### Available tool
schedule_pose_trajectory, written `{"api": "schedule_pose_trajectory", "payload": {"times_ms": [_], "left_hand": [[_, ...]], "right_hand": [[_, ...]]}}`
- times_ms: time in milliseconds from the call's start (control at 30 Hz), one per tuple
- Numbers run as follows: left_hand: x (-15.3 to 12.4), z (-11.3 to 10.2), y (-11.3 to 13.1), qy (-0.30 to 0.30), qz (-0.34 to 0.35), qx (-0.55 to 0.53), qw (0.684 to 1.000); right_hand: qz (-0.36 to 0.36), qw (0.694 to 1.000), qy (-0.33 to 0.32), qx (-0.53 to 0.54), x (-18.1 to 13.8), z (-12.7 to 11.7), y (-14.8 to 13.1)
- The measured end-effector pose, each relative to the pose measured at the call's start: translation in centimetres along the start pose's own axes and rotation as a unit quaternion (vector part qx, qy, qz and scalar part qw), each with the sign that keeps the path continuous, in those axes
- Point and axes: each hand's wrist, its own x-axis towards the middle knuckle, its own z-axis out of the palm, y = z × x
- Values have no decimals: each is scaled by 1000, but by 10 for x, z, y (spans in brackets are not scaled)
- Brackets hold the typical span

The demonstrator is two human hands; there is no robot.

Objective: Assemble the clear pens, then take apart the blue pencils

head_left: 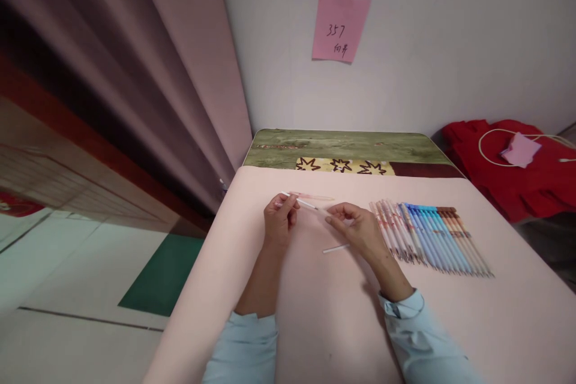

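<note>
Fingers of our left hand (279,219) pinch a thin white refill (302,203) above the pink table (315,324); our right hand (355,228) pinches its other end. A pink barrel (315,196) lies just behind, a white stick (335,248) nearer us. A row of pens (427,234) lies rightward, well inside the edges; the bare tabletop stretches toward us.

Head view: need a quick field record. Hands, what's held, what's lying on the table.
left hand: pinches a thin white stick near one end
right hand: fingertips at the stick's other end; grip unclear
near right hand: short white stick, flat on the table
beyond hands: pale pink pen barrel, lying flat
right of hands: row of pens, side by side; pink, blue, brown
surface: pink table
wall: pink note
off table, right: red cloth
</note>
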Motion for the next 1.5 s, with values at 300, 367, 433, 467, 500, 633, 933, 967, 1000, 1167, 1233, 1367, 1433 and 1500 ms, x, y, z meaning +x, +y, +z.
{"api": "schedule_pose_trajectory", "payload": {"times_ms": [300,367,433,467,500,633,933,967,1000,1167,1233,1367,1433,1500], "left_hand": [[-7,6,-7,-138,-56,4,989],[-6,6,-7,-130,-67,-45,988],[-3,4,-6,-100,-70,-102,987],[-1,2,-6,-81,-74,-126,986],[1,1,-6,-63,-81,-146,984],[7,-3,-6,-11,-111,-201,973],[6,-3,-3,16,-101,-206,973],[6,-3,-3,17,-100,-207,973],[6,-4,-2,18,-99,-207,973],[3,-2,-6,-11,-76,-163,984],[1,1,-9,-33,-59,-123,990],[-2,5,-13,-39,-60,-87,994],[-3,7,-12,-35,-69,-96,992],[-3,7,-11,-37,-79,-103,991]], "right_hand": [[6,997,-18,80,1,5,5],[24,991,-14,128,2,4,6],[37,986,-10,161,2,3,6],[39,985,-10,166,2,2,7],[38,986,-12,165,3,1,8],[30,991,-27,131,3,-2,12],[15,995,-40,88,3,-4,17],[15,995,-42,88,3,-3,18],[17,995,-43,88,3,-3,19],[23,996,-39,83,3,0,19],[17,996,-22,84,2,1,15],[5,995,34,91,0,7,4],[5,993,63,102,-1,10,1],[6,989,85,117,0,13,1]]}}
